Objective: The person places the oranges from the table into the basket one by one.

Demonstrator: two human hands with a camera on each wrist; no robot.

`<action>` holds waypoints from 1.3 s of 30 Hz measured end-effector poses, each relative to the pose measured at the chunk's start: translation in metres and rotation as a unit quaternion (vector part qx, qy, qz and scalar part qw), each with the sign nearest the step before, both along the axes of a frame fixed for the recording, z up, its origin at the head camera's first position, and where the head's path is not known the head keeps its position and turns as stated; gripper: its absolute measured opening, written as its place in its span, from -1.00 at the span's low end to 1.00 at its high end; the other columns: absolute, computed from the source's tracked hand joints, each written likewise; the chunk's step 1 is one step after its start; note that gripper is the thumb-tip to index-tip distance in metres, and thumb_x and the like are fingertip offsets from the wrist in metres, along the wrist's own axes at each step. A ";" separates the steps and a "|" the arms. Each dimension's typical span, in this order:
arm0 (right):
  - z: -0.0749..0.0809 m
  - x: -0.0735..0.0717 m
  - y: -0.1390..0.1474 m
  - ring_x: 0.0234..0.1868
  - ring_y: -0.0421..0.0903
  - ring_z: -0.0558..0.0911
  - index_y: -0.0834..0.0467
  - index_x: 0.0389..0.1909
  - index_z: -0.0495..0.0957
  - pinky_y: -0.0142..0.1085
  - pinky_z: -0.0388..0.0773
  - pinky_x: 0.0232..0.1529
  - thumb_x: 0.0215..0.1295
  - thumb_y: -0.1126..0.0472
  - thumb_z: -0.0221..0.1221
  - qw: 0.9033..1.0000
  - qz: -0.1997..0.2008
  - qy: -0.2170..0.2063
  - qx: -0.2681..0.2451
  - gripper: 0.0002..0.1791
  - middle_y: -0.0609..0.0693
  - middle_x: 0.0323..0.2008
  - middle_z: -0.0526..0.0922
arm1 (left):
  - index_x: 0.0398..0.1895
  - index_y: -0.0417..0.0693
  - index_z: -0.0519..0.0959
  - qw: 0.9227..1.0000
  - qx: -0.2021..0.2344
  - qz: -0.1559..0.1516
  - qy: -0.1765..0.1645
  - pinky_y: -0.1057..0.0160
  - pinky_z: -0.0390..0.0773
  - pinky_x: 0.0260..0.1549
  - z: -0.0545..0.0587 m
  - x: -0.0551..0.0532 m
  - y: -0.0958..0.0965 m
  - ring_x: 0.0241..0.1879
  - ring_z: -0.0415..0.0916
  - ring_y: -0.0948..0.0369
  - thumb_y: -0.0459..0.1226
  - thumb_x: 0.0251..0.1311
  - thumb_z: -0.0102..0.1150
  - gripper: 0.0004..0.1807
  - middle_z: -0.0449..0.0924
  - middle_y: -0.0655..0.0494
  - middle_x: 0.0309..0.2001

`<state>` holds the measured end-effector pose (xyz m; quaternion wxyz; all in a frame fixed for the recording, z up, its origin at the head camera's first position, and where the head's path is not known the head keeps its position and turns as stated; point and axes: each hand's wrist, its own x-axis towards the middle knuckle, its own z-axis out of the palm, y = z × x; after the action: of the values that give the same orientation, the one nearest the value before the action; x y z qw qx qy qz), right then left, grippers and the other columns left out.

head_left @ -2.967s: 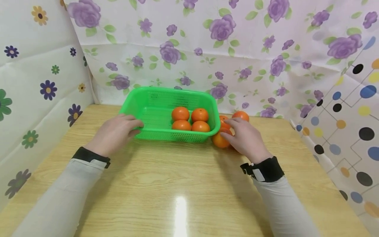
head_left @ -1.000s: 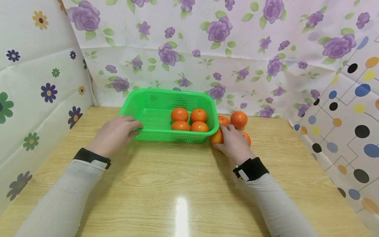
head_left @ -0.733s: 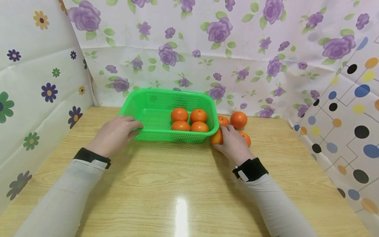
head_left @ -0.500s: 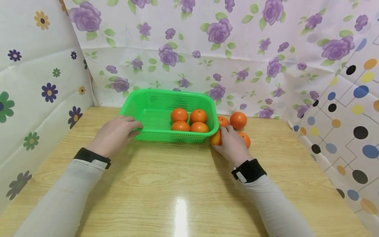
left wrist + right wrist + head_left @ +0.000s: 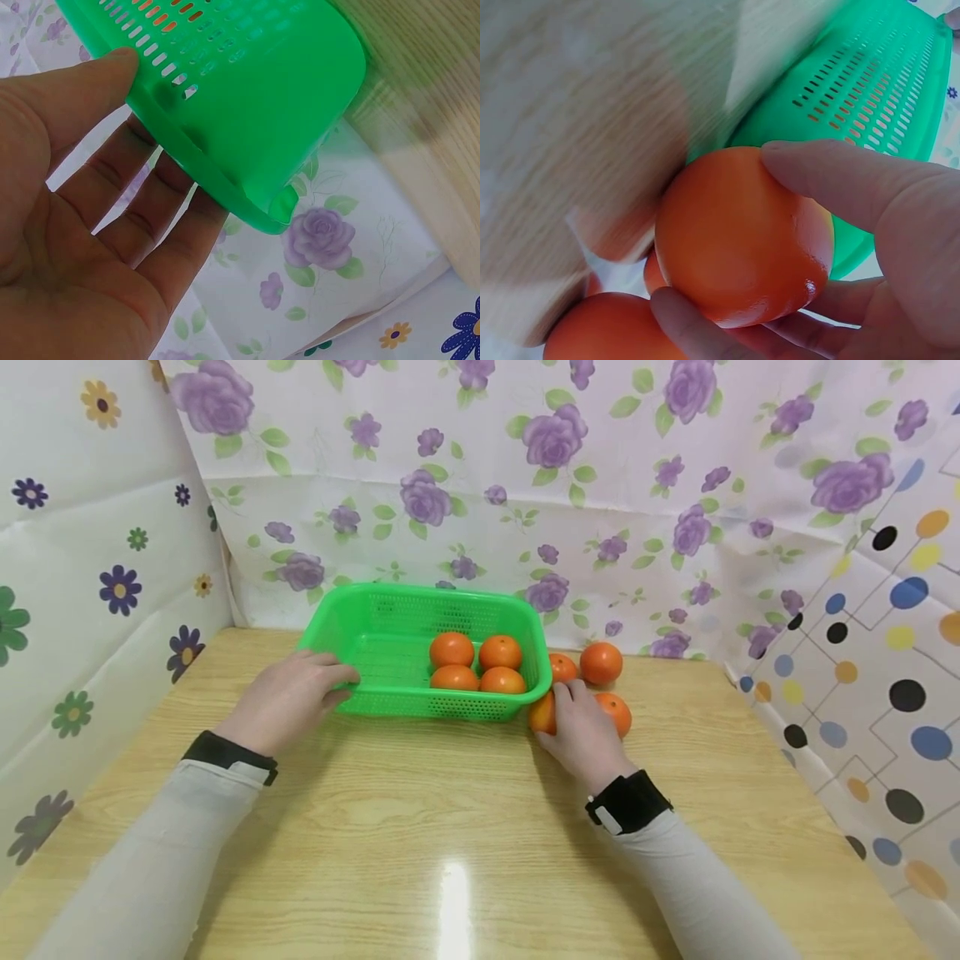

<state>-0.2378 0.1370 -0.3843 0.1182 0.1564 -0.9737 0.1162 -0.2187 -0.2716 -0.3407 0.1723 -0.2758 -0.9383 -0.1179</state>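
Backdrop: at left, white cloth with multicoloured daisies (image 5: pixel 67 568); behind, white cloth with purple roses (image 5: pixel 487 410); at right, white cloth with coloured dots (image 5: pixel 885 660). Surface: wood-grain table (image 5: pixel 375 835).

Left sleeve (image 5: pixel 142 860), pale, ending in a black wristband (image 5: pixel 228 756). The forearm reaches forward and inward from the lower left.

Left hand (image 5: pixel 288 697): grips the basket's near left corner, rim between thumb and fingers; place and grip unchanged over three seconds.

Green plastic basket (image 5: pixel 405 700), perforated sides, upright at the back of the table. Contents, all toward its right end: four round orange fruits, in two rows of two, namely back left (image 5: pixel 452 649), front left (image 5: pixel 454 678), back right (image 5: pixel 500 652), front right (image 5: pixel 502 680). Count unchanged.

Held fruit (image 5: pixel 542 714), orange, outside the basket, just beside its near right corner; whether it bears on the table cannot be told.

Right hand (image 5: pixel 585 727): thumb and fingers wrapped about that fruit, palm downward, forearm slanting in from the lower right. Three seconds ago it was poised over the cluster; a grasp is now secured, which appears to ready this piece for handling, though it is not yet inside.

Remaining loose fruits: far left (image 5: pixel 562 667), far right (image 5: pixel 601 663), near right (image 5: pixel 615 714).
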 end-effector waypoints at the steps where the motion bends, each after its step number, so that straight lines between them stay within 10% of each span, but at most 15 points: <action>1: -0.001 0.000 0.000 0.11 0.26 0.61 0.45 0.39 0.43 0.12 0.72 0.19 0.33 0.17 0.57 1.000 0.000 0.001 0.000 -0.22 0.38 0.26 0.49 | 0.04 -0.11 0.82 1.000 -0.001 0.000 -0.001 -0.14 0.75 -0.02 0.000 0.000 0.000 -0.02 0.71 -0.10 -0.42 0.34 0.53 -0.76 0.79 -0.07 -0.02; 16: -0.004 0.024 0.013 0.09 0.25 0.66 0.45 0.40 0.44 0.15 0.73 0.21 0.25 0.18 0.62 0.999 0.033 0.027 -0.017 -0.17 0.34 0.30 0.48 | 0.03 -0.13 0.82 1.000 -0.004 -0.006 0.000 -0.11 0.74 -0.02 -0.001 -0.002 -0.001 -0.05 0.70 -0.08 -0.41 0.34 0.52 -0.77 0.79 -0.05 -0.05; 39: 0.057 0.059 -0.001 0.06 0.17 0.71 0.35 0.33 0.53 0.05 0.83 0.05 0.12 0.18 0.69 0.986 0.146 0.085 -0.003 -0.18 0.25 0.22 0.57 | 0.01 -0.13 0.81 1.000 -0.007 -0.006 0.008 -0.12 0.76 -0.03 0.000 -0.001 -0.001 -0.07 0.71 -0.10 -0.42 0.32 0.54 -0.77 0.78 -0.06 -0.06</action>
<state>-0.1786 0.1356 -0.3273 0.1828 0.3059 -0.9264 0.1215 -0.2197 -0.2725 -0.3412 0.1769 -0.2834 -0.9361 -0.1104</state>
